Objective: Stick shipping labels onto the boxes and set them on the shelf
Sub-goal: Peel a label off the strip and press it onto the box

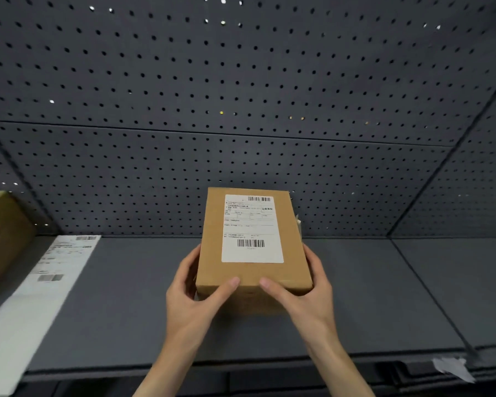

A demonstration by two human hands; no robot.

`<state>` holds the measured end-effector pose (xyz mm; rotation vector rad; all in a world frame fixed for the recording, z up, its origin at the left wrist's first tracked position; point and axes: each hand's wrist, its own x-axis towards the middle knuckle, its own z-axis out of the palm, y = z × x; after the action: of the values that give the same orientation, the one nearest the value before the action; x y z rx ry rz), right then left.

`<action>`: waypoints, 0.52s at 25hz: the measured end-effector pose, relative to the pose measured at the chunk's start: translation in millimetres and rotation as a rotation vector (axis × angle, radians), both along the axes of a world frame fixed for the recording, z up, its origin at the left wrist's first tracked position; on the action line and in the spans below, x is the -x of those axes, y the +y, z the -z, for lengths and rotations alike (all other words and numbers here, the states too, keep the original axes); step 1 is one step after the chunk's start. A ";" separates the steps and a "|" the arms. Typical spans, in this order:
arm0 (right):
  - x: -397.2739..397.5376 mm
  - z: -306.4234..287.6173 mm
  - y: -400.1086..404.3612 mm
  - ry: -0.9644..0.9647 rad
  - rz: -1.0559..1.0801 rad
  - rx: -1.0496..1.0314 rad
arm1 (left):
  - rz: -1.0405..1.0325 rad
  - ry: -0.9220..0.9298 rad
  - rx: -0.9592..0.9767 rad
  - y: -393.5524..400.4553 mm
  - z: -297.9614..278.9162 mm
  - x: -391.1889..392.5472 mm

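A small brown cardboard box is over the grey shelf, in the middle of the view. A white shipping label with barcodes is stuck flat on its top face. My left hand grips the box's near left corner, thumb on top and fingers along the left side. My right hand grips the near right corner the same way. I cannot tell whether the box rests on the shelf or hangs just above it.
A white box with its own shipping label lies at the left of the shelf, and a brown box stands behind it. A dark pegboard wall backs the shelf. A scrap of white paper clings to the shelf's front edge at right.
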<state>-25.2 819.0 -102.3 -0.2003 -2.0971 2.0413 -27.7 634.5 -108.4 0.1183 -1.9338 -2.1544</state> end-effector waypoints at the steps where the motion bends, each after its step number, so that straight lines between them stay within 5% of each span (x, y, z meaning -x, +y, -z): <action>1: 0.4 0.7 22.2 -0.009 -0.018 0.001 | -0.007 -0.008 0.000 21.8 0.9 -2.4; 13: 2.9 11.7 210.2 -0.059 -0.037 0.009 | -0.015 -0.063 -0.004 209.1 15.4 -5.0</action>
<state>-28.1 1029.3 -113.9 -0.2277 -2.1420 2.0913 -22.7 843.6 -123.7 0.2033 -1.9567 -2.1697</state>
